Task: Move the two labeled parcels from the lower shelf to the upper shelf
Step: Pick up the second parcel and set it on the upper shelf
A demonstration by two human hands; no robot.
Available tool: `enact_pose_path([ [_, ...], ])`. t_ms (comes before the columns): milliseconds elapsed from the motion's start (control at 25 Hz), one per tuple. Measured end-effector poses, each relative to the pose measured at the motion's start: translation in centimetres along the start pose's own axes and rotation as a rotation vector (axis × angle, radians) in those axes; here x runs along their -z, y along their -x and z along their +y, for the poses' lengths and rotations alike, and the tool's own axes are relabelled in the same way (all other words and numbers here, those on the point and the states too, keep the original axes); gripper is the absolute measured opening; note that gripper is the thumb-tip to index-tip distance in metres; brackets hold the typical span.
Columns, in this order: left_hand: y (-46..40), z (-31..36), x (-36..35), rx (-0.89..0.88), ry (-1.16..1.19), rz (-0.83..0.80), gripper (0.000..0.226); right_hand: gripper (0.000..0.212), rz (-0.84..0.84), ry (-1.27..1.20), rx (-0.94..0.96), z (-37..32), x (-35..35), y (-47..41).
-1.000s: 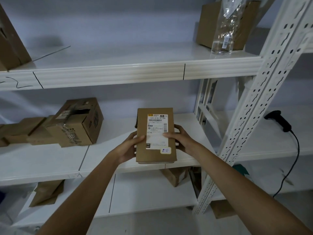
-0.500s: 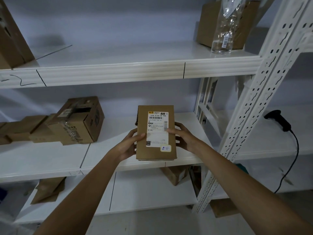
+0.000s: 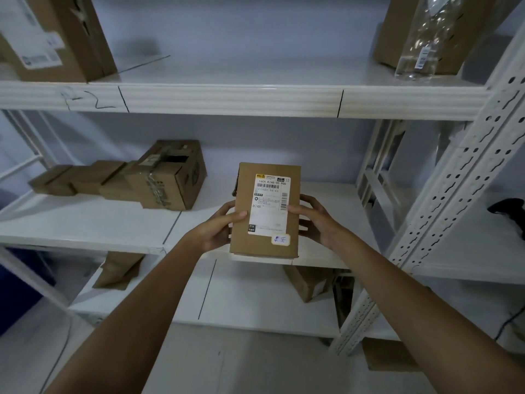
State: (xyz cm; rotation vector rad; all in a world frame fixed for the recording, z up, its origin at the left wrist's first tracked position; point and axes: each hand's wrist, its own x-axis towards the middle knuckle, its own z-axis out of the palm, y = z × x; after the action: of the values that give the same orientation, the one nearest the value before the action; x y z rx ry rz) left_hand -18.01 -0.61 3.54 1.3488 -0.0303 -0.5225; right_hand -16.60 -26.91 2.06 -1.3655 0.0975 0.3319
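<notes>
A small brown labeled parcel [image 3: 244,237] with a white shipping label facing me is held in front of the middle shelf [image 3: 85,223]. My left hand [image 3: 220,227] grips its left side and my right hand [image 3: 315,220] grips its right side. The upper shelf [image 3: 227,98] runs across above the parcel, with bare white surface in its middle. Another labeled box [image 3: 56,38] stands on the upper shelf at the far left.
Several brown boxes [image 3: 159,180] lie on the middle shelf at the left. A box and a clear bag [image 3: 420,38] sit on the upper shelf at the right. A perforated white upright [image 3: 454,194] slants at the right. More parcels [image 3: 309,282] rest on the bottom shelf.
Both hands have lifted the parcel slightly, and my view has tilted upward, so the shelves sit lower in the frame and the box at the upper left shows more.
</notes>
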Motion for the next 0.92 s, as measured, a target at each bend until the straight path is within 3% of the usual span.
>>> enact_pose_path([
  [160,4.9,0.3,3.7,-0.035,0.027,0.023,0.132,0.073,-0.042,0.035,0.030,0.1,-5.7,1.8],
  [360,13.8,0.7,10.7,-0.081,0.067,0.070,0.092,0.076,-0.092,0.054,0.081,1.6,-15.9,4.6],
  [520,23.1,1.3,18.0,-0.132,0.054,0.147,0.089,0.081,-0.170,0.059,0.116,3.4,-26.4,7.1],
  [600,27.0,1.8,21.7,-0.168,0.046,0.180,0.093,0.074,-0.209,0.059,0.121,3.7,-31.6,8.0],
  [800,33.6,4.7,29.1,-0.243,0.016,0.213,0.134,0.067,-0.285,0.095,0.140,2.3,-42.4,8.7],
  [920,35.7,7.1,32.9,-0.304,0.012,0.223,0.139,0.063,-0.320,0.130,0.171,0.6,-47.5,7.2],
])
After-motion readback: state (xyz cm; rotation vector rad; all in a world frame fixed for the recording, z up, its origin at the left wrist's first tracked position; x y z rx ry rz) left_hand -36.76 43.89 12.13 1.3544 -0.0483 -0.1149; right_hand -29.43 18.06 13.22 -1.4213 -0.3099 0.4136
